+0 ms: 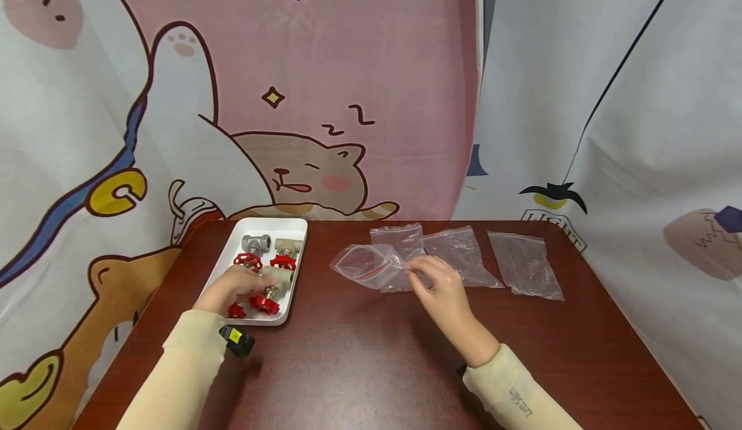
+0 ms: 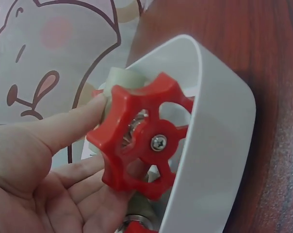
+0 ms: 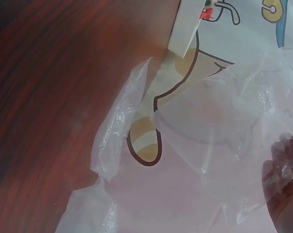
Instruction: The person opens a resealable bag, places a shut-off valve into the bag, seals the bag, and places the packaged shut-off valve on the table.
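Observation:
My left hand point(image 1: 230, 286) reaches into the white tray point(image 1: 292, 227) and grips a valve point(image 1: 281, 277) with a pale body and a red handwheel. In the left wrist view, the thumb presses on the valve's body and the fingers lie behind the red handwheel point(image 2: 158, 131), close to the tray wall point(image 2: 214, 121). My right hand point(image 1: 446, 295) pinches the edge of a clear zip bag point(image 1: 368, 266) with a red strip line. The bag's mouth gapes toward the tray. In the right wrist view, the see-through bag point(image 3: 219, 131) spreads in front of the fingers.
Several other valves with red handwheels lie in the tray, including a grey one point(image 1: 256, 243) and a beige one point(image 1: 288, 245) at the back. On the brown table point(image 1: 359, 365), more clear bags lie toward the back: one upright-set point(image 1: 400, 237), one in the middle point(image 1: 458, 256), one rightmost point(image 1: 524, 262).

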Available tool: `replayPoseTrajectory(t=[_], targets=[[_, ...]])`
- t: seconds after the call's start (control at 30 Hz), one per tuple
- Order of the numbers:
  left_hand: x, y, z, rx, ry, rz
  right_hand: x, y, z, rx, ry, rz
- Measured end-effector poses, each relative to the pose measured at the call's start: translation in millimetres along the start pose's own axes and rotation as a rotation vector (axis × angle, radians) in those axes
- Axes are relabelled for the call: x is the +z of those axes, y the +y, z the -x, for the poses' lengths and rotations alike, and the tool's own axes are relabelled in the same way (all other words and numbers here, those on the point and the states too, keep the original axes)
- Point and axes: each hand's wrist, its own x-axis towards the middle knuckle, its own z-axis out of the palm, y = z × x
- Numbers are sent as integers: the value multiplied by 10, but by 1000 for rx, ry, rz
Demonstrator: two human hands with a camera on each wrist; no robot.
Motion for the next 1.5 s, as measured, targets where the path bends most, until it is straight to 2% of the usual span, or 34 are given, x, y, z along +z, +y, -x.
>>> replayPoseTrajectory(t=[0.2,0.43,0.6,0.77,0.93,1.13,1.3,1.5], targets=[[-39,6,27,32,-30,117,-3,-1,3,3,5,-5],[-113,-49,27,81,-109,223,5,-4,8,-10,15,-12],[-167,-49,43,68,-135,381,13,-5,8,-3,17,-25],[-155,3,102,126,-194,534,23,-4,11,1,19,-36],[-122,108,190,192,-179,665,37,-7,17,10,14,-39],[-110,196,299,244,-122,782,49,-15,33,32,-6,-48],[-56,257,372,345,-87,902,63,-16,35,26,-5,-54],[58,381,482,447,12,890,72,-29,23,35,-10,-62]])
